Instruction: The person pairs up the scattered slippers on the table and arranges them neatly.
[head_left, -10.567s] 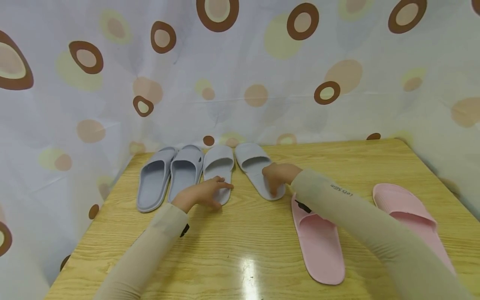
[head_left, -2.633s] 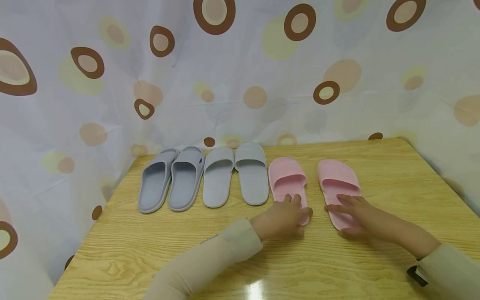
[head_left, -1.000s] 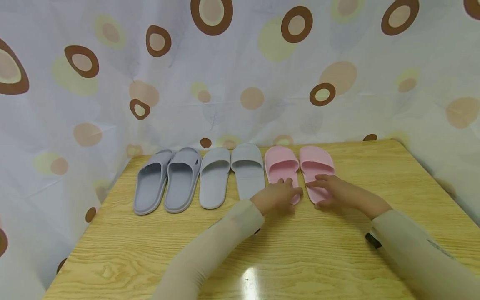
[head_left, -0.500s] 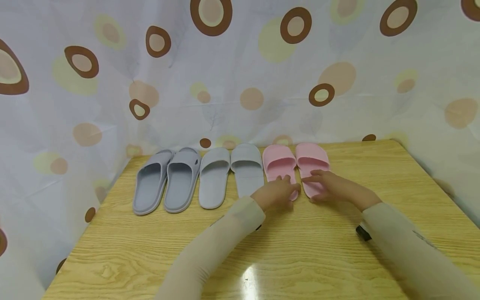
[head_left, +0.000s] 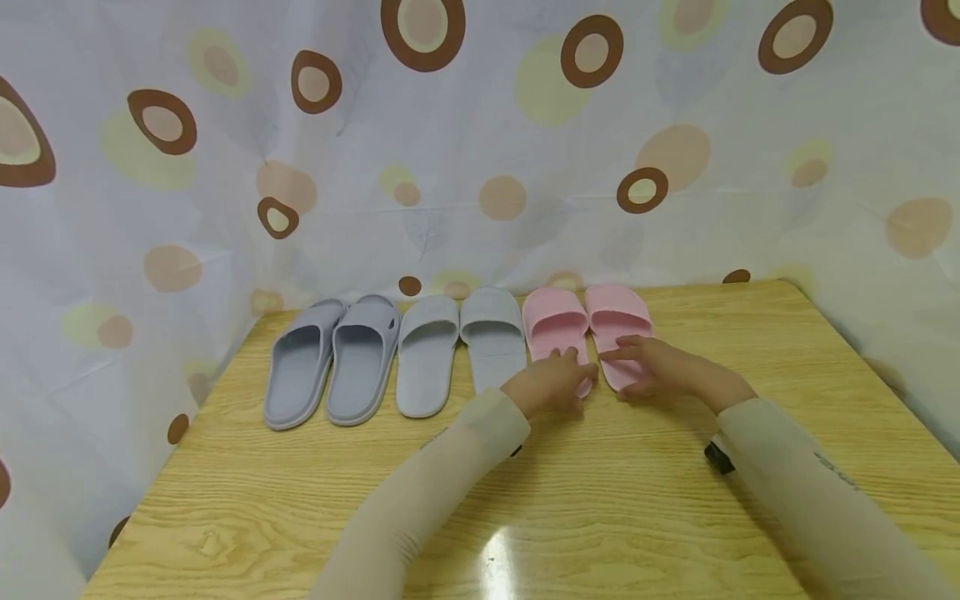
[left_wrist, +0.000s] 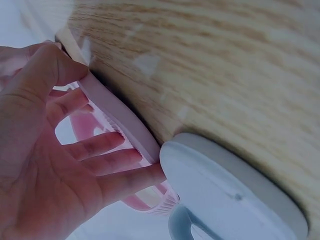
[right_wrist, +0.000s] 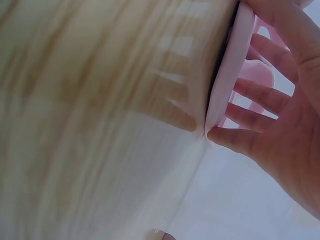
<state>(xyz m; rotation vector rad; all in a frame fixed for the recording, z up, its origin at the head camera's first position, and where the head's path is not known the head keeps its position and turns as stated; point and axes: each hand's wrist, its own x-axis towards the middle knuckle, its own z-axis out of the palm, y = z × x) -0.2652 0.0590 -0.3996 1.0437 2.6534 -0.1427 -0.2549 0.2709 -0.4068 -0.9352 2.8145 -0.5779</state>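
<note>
Nearest the camera, on the glossy wooden table (head_left: 600, 517), two beige-sleeved forearms reach forward to the pink pair at the right end of a row of slippers. A small black object, too small to identify, shows under the right sleeve. The left hand (head_left: 551, 385) lies on the heel end of the left pink slipper (head_left: 553, 327); in the left wrist view its fingers (left_wrist: 107, 167) stretch nearly straight over the sole while the thumb hooks the edge, a loose, flat hold and no tight grip. The right hand (head_left: 660, 371) rests likewise on the heel of the right pink slipper (head_left: 617, 321), its fingers (right_wrist: 260, 95) spread and fairly straight along the pink rim, the thumb tip against the edge. The two pink slippers lie side by side, toes toward the cloth, touching or very nearly so, just beside the pale grey slipper (head_left: 491, 337) on their left. Further left come its mate (head_left: 426, 354) and then the blue-grey pair (head_left: 333, 358), all toes to the back. Judging by the row, the lining-up looks almost complete: three pairs stand matched and parallel along the far edge, and only a last nudge of the pink heels and lifting both hands away seems left. Behind everything hangs a white curtain (head_left: 480, 142) printed with brown and yellow rings.
</note>
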